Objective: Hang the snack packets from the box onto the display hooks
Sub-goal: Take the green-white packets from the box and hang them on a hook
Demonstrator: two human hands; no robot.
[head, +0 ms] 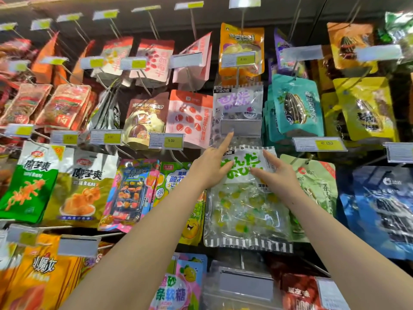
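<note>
Packet (243, 198) top edge between both hands.

Dark shop display wall (279, 17), rows of metal peg hooks (154, 23), yellow price tags (166, 140), bright overhead light

Likely a shop: snack packets (298, 106) hung above price tags (166, 140).

Snack packets hang in rows on my rack's hooks (238, 73), price tags (166, 140) at the tips. A clear green-lettered packet (245, 198) hangs beside a teal one (297, 104).
</note>
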